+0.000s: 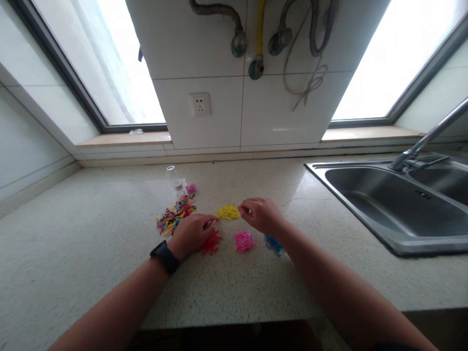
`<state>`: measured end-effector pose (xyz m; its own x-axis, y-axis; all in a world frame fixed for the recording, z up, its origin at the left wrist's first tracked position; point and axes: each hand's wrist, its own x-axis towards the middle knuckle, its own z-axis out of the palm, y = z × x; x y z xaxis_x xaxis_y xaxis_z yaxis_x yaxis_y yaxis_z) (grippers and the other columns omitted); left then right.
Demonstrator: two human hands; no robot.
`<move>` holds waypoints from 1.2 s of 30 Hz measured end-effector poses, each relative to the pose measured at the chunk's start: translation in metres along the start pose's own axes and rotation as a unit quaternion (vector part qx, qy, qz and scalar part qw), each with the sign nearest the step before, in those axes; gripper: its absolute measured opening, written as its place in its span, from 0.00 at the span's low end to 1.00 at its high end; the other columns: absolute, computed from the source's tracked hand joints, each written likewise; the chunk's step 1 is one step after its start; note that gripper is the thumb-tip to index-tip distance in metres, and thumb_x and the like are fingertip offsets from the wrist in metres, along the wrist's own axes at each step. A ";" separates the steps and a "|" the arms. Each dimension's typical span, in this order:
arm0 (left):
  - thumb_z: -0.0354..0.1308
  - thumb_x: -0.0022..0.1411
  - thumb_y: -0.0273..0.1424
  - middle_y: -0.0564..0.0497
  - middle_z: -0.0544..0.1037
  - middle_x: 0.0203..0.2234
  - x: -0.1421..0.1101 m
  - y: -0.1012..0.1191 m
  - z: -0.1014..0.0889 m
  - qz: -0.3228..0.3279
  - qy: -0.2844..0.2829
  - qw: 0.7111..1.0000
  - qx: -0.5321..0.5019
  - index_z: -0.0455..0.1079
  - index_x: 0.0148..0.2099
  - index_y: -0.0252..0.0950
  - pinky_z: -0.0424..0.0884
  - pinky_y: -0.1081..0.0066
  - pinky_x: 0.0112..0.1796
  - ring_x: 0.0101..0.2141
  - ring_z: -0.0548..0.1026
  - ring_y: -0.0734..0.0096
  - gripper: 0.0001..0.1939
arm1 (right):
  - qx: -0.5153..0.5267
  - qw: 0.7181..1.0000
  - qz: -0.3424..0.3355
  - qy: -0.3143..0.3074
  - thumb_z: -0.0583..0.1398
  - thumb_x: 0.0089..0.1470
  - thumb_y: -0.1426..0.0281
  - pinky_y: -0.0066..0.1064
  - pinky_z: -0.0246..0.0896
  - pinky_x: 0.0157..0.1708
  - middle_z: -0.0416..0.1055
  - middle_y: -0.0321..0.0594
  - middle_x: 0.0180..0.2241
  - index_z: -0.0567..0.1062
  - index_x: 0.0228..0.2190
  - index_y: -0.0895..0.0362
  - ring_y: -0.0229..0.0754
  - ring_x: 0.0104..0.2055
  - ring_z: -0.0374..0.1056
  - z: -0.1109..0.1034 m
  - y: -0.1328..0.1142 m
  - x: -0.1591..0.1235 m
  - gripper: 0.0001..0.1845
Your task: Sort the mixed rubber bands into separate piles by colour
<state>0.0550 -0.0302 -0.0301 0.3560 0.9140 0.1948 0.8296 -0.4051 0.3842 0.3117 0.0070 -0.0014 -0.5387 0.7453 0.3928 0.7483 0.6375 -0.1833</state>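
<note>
- Far left, mixed-colour pile (173, 218): we see small strands heaped just beside the left hand, below a clear container (176, 183) and a pink item (190, 188). We would lift the wrist clear of loose strands.
- Left hand (192, 233): the forefinger reaches to the left edge of the yellow pile; we cannot tell whether the fingertips pinch anything.
- Red pile (211, 243): it lies partly under the left hand (a low palm could drag it), so we judge that a raised palm works best.
- Yellow pile (228, 212): it lies on the counter (226, 287) between both hands; light fingertip touches from each side should gather it without scattering.
- Pink pile (244, 241): compact, well clear of the fingers.
- Right hand (261, 214): the fingertips are drawn together at the yellow's right edge; whether they hold a strand, we cannot tell.
- Blue pile (274, 244): partly hidden by the right forearm, which we would carry high.
</note>
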 end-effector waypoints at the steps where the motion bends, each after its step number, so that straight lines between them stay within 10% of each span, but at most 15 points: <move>1: 0.50 0.69 0.37 0.48 0.82 0.38 0.000 0.000 0.000 0.002 0.002 1.000 -0.001 0.78 0.50 0.42 0.68 0.67 0.40 0.38 0.78 0.63 0.16 | -0.001 1.000 0.000 0.001 0.53 0.63 0.66 0.30 0.46 0.30 0.75 0.38 0.27 0.75 0.27 0.56 0.36 0.29 0.66 0.000 0.000 0.000 0.16; 24: 0.48 0.70 0.32 0.53 0.67 0.17 -0.010 -0.003 0.000 0.202 0.009 0.979 -0.010 0.64 0.23 0.35 0.54 0.70 0.27 0.22 0.64 0.75 0.21 | -0.001 1.000 -0.001 -0.009 0.53 0.63 0.65 0.30 0.47 0.30 0.75 0.38 0.27 0.75 0.28 0.56 0.37 0.30 0.68 0.001 0.006 0.001 0.16; 31: 0.48 0.69 0.32 0.53 0.66 0.17 -0.010 -0.002 0.000 0.199 0.012 0.980 -0.021 0.62 0.22 0.35 0.55 0.70 0.27 0.22 0.63 0.75 0.20 | -0.009 1.000 -0.004 -0.013 0.53 0.63 0.65 0.30 0.46 0.30 0.75 0.37 0.27 0.74 0.28 0.56 0.37 0.30 0.68 0.002 0.006 0.002 0.16; 36: 0.49 0.67 0.35 0.52 0.68 0.19 -0.005 -0.014 -0.013 0.069 0.101 0.992 -0.036 0.64 0.23 0.36 0.58 0.71 0.29 0.23 0.65 0.74 0.20 | -0.005 1.000 -0.004 -0.017 0.53 0.63 0.66 0.30 0.46 0.29 0.75 0.38 0.27 0.74 0.28 0.56 0.37 0.30 0.68 0.002 0.007 0.001 0.15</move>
<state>0.0355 -0.0292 -0.0244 0.3636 0.8294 0.4241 0.7436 -0.5327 0.4042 0.3153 0.0124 -0.0035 -0.5581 0.7459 0.3636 0.7469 0.6424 -0.1713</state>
